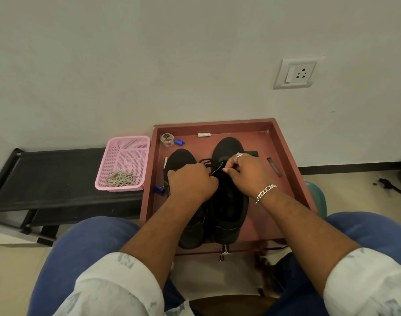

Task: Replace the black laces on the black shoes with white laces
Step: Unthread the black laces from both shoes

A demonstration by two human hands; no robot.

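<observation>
Your two black shoes [226, 201] stand side by side at frame centre, toes away from you, black laces [209, 164] loosened; white laces [121, 179] lie bundled centre-left.

The single head-worn camera looked forward and down from close above the knees, onto a reddish-brown wooden tray [283, 144], facing the far white wall [149, 65].

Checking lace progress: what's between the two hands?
Head view: black lace spans from left hand to right hand, above the right-side shoe.
</observation>
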